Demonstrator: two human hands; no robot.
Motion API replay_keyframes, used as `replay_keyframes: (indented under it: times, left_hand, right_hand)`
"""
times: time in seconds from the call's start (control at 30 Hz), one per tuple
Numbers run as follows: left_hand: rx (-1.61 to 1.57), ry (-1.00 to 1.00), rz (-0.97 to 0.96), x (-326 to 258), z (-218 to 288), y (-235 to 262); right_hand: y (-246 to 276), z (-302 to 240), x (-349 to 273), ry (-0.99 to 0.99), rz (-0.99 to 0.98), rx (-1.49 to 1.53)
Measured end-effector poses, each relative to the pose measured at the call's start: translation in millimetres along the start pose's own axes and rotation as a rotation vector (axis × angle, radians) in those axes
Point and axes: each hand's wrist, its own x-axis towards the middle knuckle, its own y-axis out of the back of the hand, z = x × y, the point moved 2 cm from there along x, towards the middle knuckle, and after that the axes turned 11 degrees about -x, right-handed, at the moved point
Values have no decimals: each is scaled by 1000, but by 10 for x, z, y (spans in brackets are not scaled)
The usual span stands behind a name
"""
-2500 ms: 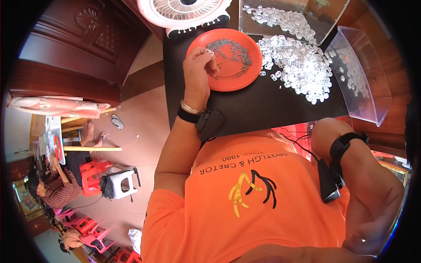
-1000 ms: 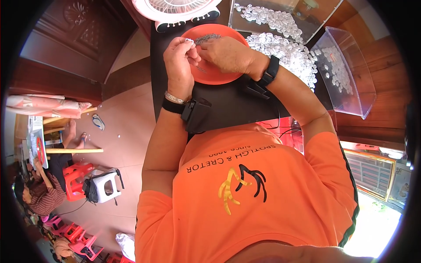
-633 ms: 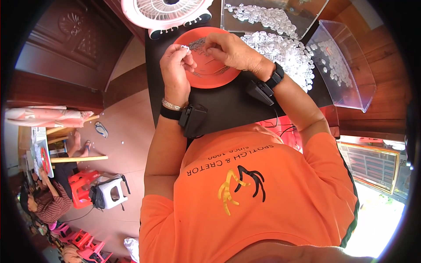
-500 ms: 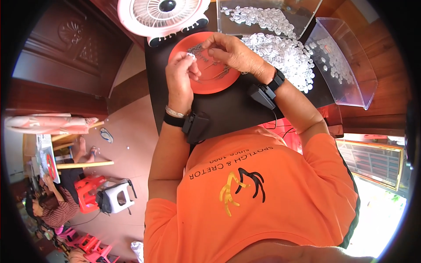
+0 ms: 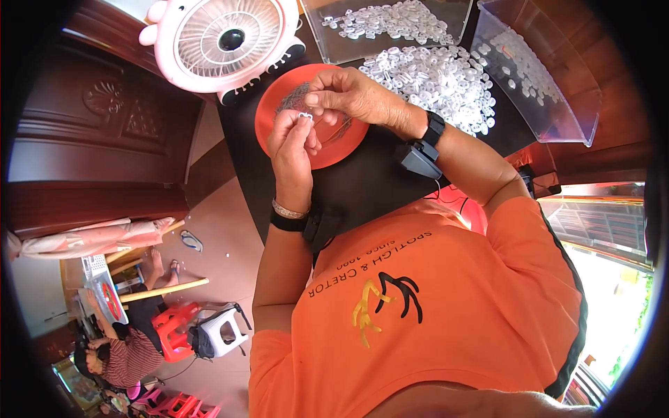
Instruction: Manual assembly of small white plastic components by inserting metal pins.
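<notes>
My left hand (image 5: 293, 150) pinches a small white plastic piece (image 5: 305, 115) between thumb and fingertips, above the near left part of a round orange-red plate (image 5: 334, 155). My right hand (image 5: 355, 96) is over the same plate, just beyond the piece, with thumb and forefinger pressed together. Whatever those fingertips hold, if anything, is too small to make out. Thin grey metal pins (image 5: 293, 99) lie in a heap on the plate, partly hidden by both hands. To the right of the plate spreads a large pile of small white plastic pieces (image 5: 439, 80).
A pink-rimmed fan (image 5: 231, 40) stands at the far left of the black table (image 5: 348, 188). Clear plastic bins, one at the back (image 5: 327, 45) and one tilted at the right (image 5: 564, 115), hold more white pieces. Another person (image 5: 132, 359) sits at the lower left near stools (image 5: 174, 331).
My right fingertips have come closer to the white piece in my left hand. The whole view has turned a little, so the plate and fan appear further left.
</notes>
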Motion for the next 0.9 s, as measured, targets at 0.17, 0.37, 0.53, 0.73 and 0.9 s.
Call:
replay_keyframes:
  times: [0.17, 0.37, 0.53, 0.73, 0.9]
  left_hand:
    - [47, -34, -10, 10, -14, -20]
    - [60, -33, -3, -3, -23, -21]
    - [63, -12, 9, -2, -37, -14]
    - [98, -35, -8, -10, -39, -22]
    - [132, -41, -7, -18, -23, -41]
  right_hand:
    - [-36, 136, 45, 40, 5, 6]
    - [-65, 95, 10, 37, 20, -3]
    - [-67, 75, 1, 21, 19, -53]
    - [-64, 85, -1, -3, 20, -68]
    - [-53, 74, -8, -7, 3, -75]
